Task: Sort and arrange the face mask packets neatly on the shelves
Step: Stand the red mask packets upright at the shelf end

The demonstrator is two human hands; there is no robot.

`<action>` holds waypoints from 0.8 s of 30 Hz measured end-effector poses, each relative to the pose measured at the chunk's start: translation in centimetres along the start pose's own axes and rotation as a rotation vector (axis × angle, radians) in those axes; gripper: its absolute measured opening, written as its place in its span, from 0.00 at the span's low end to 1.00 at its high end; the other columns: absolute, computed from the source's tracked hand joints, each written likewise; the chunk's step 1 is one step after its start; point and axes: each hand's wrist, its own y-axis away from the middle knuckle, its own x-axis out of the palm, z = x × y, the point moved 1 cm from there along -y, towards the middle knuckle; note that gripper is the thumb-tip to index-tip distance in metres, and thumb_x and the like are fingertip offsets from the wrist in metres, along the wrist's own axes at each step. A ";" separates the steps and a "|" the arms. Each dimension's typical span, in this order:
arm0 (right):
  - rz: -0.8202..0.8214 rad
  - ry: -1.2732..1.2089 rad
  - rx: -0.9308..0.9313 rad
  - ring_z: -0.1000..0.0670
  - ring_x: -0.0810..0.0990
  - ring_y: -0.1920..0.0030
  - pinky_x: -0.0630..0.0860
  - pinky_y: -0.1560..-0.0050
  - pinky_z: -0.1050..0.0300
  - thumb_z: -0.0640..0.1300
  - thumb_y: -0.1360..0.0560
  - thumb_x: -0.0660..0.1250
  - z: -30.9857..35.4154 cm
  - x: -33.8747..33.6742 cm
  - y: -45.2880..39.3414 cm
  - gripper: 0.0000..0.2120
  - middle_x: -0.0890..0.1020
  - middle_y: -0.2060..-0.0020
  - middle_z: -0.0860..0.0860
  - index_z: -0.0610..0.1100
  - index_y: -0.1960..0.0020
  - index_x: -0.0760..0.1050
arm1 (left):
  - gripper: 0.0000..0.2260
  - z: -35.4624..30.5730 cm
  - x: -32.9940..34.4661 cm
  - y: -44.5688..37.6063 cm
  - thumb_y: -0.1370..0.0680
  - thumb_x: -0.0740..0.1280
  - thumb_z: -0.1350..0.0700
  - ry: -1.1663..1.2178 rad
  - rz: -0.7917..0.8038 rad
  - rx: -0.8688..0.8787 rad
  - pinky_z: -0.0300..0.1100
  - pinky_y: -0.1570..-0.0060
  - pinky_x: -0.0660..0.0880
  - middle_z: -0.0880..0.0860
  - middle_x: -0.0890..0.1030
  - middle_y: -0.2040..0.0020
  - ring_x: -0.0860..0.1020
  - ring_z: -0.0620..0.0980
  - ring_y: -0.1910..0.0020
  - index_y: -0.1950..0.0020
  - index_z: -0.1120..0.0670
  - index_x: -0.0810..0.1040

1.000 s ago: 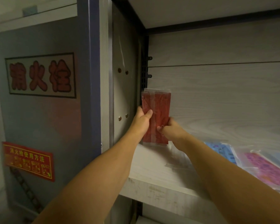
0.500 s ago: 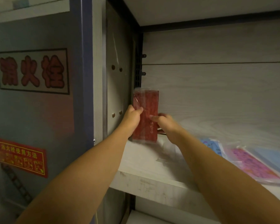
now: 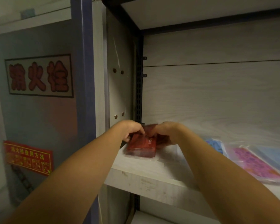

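Pale wood-grain shelf (image 3: 152, 173) and back panel fill the right of the frame; a grey cabinet door with a red-lettered sign (image 3: 39, 75) takes the left. At centre, the left hand (image 3: 132, 130) and right hand (image 3: 166, 131) both curl their fingers round the top edge of the red mask packets (image 3: 141, 147), which lie tilted on the shelf's left end. Pink packet (image 3: 255, 164) and blue packet (image 3: 216, 143) lie flat at the right edge.
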 end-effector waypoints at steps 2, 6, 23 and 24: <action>0.011 0.073 0.038 0.45 0.84 0.51 0.82 0.44 0.52 0.42 0.23 0.73 -0.1 0.0 0.2 0.08 0.83 0.53 0.42 0.40 0.52 0.75 | 0.08 0.2 0.0 0.1 0.20 0.69 0.58 -0.077 -0.005 -0.012 0.46 0.61 0.80 0.56 0.83 0.54 0.82 0.52 0.59 0.43 0.59 0.78; -0.015 0.123 0.052 0.43 0.83 0.42 0.80 0.40 0.51 0.44 0.23 0.74 -0.2 0.0 0.3 0.12 0.82 0.45 0.39 0.38 0.55 0.73 | 0.07 0.2 -0.2 0.0 0.22 0.72 0.58 -0.146 -0.055 -0.013 0.45 0.63 0.79 0.57 0.82 0.55 0.81 0.52 0.60 0.46 0.58 0.79; -0.037 0.212 0.034 0.41 0.85 0.52 0.82 0.45 0.51 0.41 0.21 0.70 -0.1 -0.9 0.1 0.10 0.82 0.56 0.39 0.35 0.55 0.74 | 0.13 -1.2 -1.6 3.3 0.27 0.62 0.66 -0.400 0.080 0.011 0.49 0.45 0.80 0.60 0.79 0.45 0.80 0.56 0.47 0.43 0.59 0.75; -0.096 0.244 0.015 0.41 0.84 0.56 0.83 0.48 0.50 0.41 0.21 0.70 -0.1 -1.4 -0.4 0.10 0.81 0.58 0.39 0.35 0.55 0.74 | 0.13 -1.2 -1.8 3.8 0.27 0.64 0.65 -0.444 0.133 -0.032 0.51 0.41 0.79 0.60 0.79 0.42 0.80 0.56 0.44 0.43 0.59 0.76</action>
